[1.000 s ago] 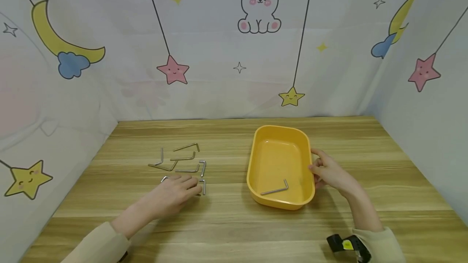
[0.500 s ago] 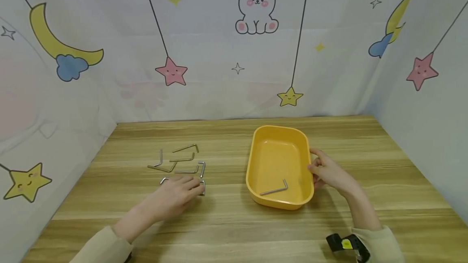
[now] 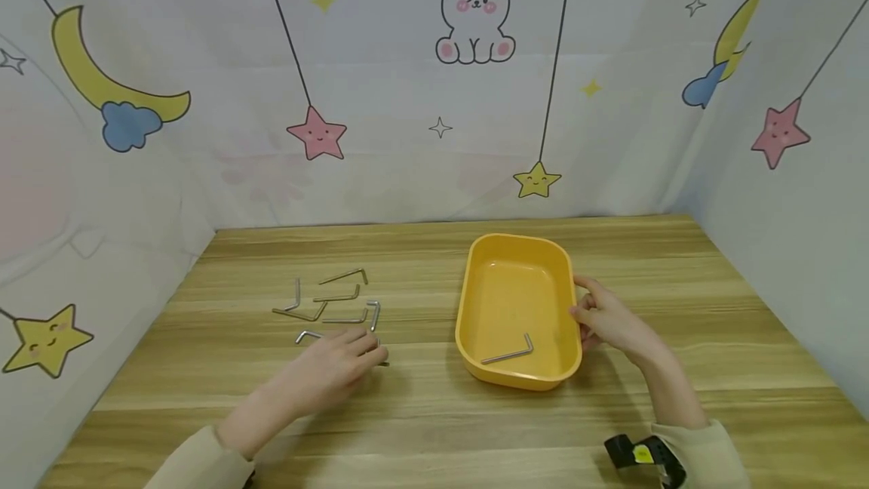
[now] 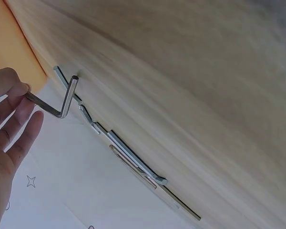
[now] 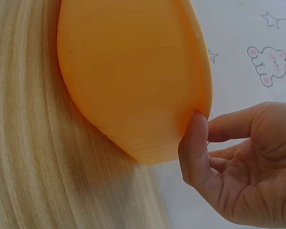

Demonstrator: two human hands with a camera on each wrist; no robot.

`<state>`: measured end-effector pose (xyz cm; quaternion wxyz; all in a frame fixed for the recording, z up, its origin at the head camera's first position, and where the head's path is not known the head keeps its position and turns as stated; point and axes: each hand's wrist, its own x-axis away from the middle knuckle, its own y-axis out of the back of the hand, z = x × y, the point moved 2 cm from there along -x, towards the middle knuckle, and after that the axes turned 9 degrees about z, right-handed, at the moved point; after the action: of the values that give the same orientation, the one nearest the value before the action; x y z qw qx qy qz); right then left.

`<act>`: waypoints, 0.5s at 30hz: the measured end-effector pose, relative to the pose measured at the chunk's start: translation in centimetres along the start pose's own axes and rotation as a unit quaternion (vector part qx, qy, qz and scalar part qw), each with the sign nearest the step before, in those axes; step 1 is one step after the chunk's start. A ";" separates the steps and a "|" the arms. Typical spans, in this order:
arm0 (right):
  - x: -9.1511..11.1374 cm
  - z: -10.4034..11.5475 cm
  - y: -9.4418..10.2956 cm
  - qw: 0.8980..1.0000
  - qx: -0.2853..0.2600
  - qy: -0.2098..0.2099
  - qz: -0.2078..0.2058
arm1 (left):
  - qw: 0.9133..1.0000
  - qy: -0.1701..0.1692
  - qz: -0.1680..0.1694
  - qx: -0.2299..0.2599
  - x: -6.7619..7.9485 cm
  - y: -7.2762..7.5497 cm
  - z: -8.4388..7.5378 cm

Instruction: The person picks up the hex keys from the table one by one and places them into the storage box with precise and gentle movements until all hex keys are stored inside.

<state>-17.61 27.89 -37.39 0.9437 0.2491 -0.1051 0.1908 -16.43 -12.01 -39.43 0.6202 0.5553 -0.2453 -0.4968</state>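
Observation:
My left hand (image 3: 329, 368) pinches a hex key (image 4: 62, 114) between thumb and fingertips. In the left wrist view its bent short arm sticks out, a little above the wood. Several other L-shaped hex keys (image 3: 346, 321) lie just beyond this hand on the table, some silver and some brass-toned. On the right stands a yellow plastic tray (image 3: 516, 278). One silver hex key (image 3: 509, 357) lies inside it, near the front. My right hand (image 3: 614, 323) holds the tray's right side, thumb and index finger at the rim (image 5: 207, 81).
The wood-grain table (image 3: 421, 429) meets a pale printed cloth (image 3: 380, 187) at the back, and similar cloth hangs on both sides. A black strap with a yellow patch (image 3: 643, 453) sits at the right wrist. Bare wood lies between the hex keys and the tray.
My left hand has shifted slightly right and taken up a hex key from the near end of the group. My right hand and the tray stay put.

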 end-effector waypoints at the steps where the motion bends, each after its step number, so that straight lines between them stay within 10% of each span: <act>1: 0.0 0.0 0.0 1.000 -0.001 0.001 0.000 | 1.000 -0.001 -0.002 0.001 0.0 0.0 0.0; 15: 0.0 -0.1 -0.1 1.000 0.006 0.003 0.001 | 0.998 0.009 -0.033 0.052 -1.1 0.3 -0.6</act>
<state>-17.60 27.86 -37.55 0.9422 0.2542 -0.1016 0.1930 -16.28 -10.77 -39.02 0.5762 0.5992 -0.2465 -0.4983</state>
